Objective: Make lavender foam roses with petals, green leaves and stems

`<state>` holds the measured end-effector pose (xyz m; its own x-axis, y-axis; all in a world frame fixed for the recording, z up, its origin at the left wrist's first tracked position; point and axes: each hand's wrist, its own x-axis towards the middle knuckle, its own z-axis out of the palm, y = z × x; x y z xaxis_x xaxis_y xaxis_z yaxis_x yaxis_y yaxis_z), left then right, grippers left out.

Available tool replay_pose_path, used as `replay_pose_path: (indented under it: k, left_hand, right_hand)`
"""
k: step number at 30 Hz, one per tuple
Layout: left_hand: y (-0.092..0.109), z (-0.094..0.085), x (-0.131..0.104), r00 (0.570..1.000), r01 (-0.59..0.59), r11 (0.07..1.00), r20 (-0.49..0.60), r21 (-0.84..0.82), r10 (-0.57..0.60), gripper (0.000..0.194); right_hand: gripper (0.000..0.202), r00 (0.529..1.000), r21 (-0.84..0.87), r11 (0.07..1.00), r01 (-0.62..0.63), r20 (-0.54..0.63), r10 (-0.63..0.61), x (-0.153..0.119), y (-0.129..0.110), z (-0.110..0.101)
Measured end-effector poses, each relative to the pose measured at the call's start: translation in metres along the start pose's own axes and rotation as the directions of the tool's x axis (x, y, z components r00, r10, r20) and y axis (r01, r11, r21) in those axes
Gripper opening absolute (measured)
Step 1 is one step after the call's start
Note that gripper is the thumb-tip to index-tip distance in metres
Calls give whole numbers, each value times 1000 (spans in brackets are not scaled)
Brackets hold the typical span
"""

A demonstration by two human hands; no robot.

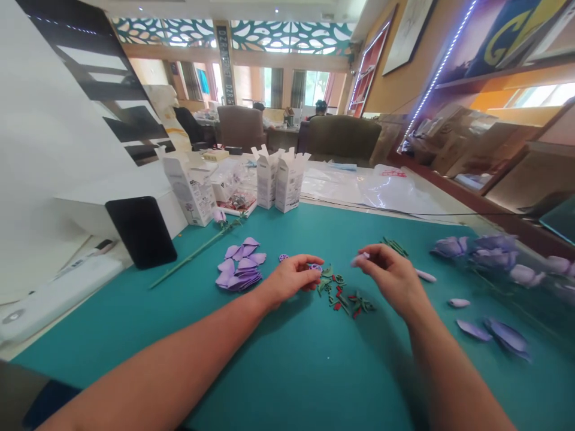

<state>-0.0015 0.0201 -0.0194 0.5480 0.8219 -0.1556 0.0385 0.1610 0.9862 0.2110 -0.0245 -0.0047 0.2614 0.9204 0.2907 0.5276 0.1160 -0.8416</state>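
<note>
My left hand (294, 278) pinches a small purple wheel-shaped piece (315, 267) between thumb and fingers. To its right, my right hand (390, 272) holds a small pale purple piece (360, 258) at its fingertips. The two hands are apart. Small green and red parts (344, 296) lie on the mat between them. Left of my left hand sits a pile of purple petals (240, 266), with another purple wheel-shaped piece (283, 258) nearby. Green sticks (394, 246) lie behind my right hand.
On the green mat (287, 371), a long-stemmed flower (193, 254) lies near a black phone (141, 232). White boxes (288, 182) stand behind. At right are purple flowers (494, 254) and loose petals (507, 337). Plastic bags (390, 188) lie at the back.
</note>
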Motion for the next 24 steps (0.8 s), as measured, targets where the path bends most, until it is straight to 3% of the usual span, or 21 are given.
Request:
replay_pose_path:
  k: [4,12,24]
  left_hand:
    - [-6,-1,1,995,-103,983,32,153,99,37]
    - [-4,0,-3,969,-238,855,48,462,244,31]
    - [-2,1,-7,961,-252,815,36,521,274,31]
  right_hand:
    - [24,998,71,997,-1,69,-4,-13,-19,24]
    - [28,988,85,996,2,151,-15,-17,-17,36]
    - [32,983,27,999,40,178,-44,-19,-9,41]
